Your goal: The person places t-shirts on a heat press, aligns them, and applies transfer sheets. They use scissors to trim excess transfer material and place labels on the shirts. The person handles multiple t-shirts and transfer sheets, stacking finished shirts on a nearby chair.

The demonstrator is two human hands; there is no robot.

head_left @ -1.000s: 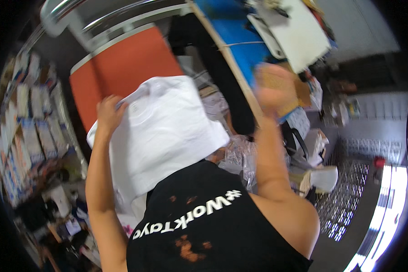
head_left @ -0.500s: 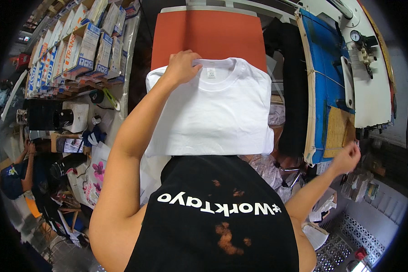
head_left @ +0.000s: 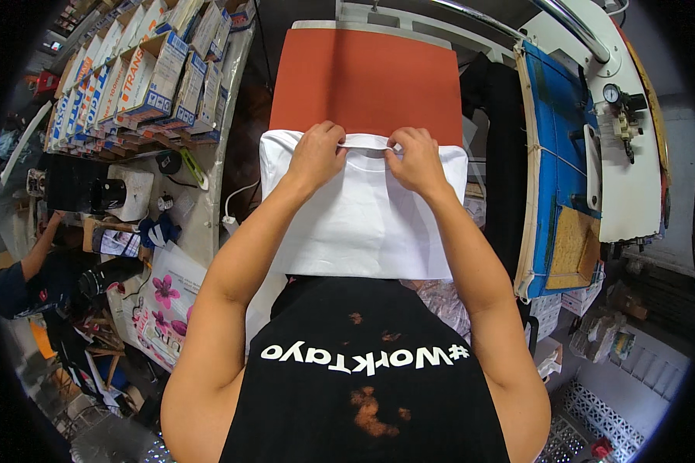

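A white T-shirt lies spread over the front part of an orange-red platen, its collar toward the far side. At the left of the neckline, my left hand pinches the collar edge between thumb and fingers. My right hand grips the same collar on its right side. Between the two hands the collar is pulled taut and slightly raised. Fingertips on both hands are partly hidden by the fabric. The shirt's near edge reaches my black top.
Several cardboard boxes stand on the left table. To the right are a blue-covered board and a white machine arm with a pressure gauge. A co-worker's arm shows at far left. Clear plastic bags lie below the shirt.
My right hand has come in from the far right and taken hold of the collar. The collar opening is now drawn flat between both hands. The view has shifted slightly.
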